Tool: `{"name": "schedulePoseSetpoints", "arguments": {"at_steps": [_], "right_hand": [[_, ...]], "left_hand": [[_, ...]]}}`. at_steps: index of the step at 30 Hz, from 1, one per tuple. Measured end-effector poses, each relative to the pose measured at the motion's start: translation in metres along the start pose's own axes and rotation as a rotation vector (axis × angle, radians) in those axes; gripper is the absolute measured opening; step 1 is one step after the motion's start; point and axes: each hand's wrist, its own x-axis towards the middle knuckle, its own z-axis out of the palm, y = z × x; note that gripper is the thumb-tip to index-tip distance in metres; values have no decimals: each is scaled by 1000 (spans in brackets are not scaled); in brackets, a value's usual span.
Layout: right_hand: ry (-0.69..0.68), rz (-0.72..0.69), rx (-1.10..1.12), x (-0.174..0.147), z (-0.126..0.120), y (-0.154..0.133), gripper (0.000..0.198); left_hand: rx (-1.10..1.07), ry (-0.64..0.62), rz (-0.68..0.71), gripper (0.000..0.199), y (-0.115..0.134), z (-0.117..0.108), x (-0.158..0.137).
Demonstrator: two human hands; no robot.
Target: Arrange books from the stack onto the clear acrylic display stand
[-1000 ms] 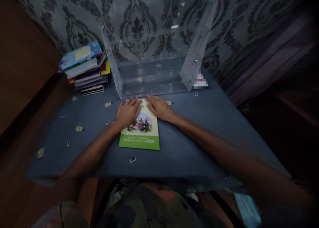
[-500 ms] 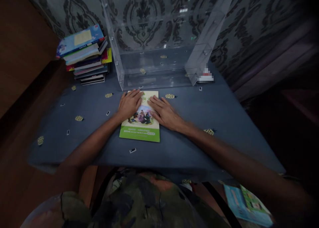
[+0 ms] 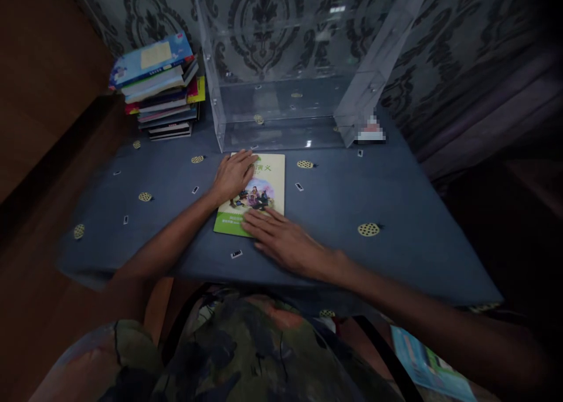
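A closed book (image 3: 273, 185) with a cream and green illustrated cover lies flat on the cloth-covered table (image 3: 325, 226) in front of me. My left hand (image 3: 235, 173) rests flat on its upper left part, fingers stretched out toward the top edge. Across the lower right of the cover lies my right hand (image 3: 281, 238), its fingers extended and pointing left. Parts of the picture and the green strip are hidden beneath my hands. Neither hand grips the book.
Behind the book stands a clear acrylic shelf rack (image 3: 264, 137). An uneven stack of books (image 3: 162, 91) is at the back left. A pixelated object (image 3: 372, 131) sits right of the rack. More books (image 3: 431, 361) lie below the table's front right edge.
My right hand has slid from the upper right of the cover down to its lower right. The left hand stays on the upper left. The camera view has shifted slightly.
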Motion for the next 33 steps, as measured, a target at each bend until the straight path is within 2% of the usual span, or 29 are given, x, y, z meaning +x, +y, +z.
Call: {"name": "schedulePoseSetpoints", "arguments": {"at_steps": [6, 10, 17, 22, 28, 33], "right_hand": [[-118, -199, -114, 46, 17, -33, 48], [-118, -248, -159, 55, 22, -38, 50], [-108, -235, -127, 27, 12, -32, 52], [-82, -145, -64, 6, 5, -29, 52], [-135, -50, 29, -14, 1, -13, 51], [-190, -73, 127, -21, -19, 8, 51]], "left_hand": [[-13, 14, 12, 41, -2, 1, 0], [-23, 20, 19, 40, -3, 2, 0], [-29, 26, 32, 40, -4, 3, 0], [-44, 13, 20, 41, -4, 3, 0], [-41, 4, 21, 42, -5, 2, 0], [-2, -5, 13, 42, 1, -4, -1]]}}
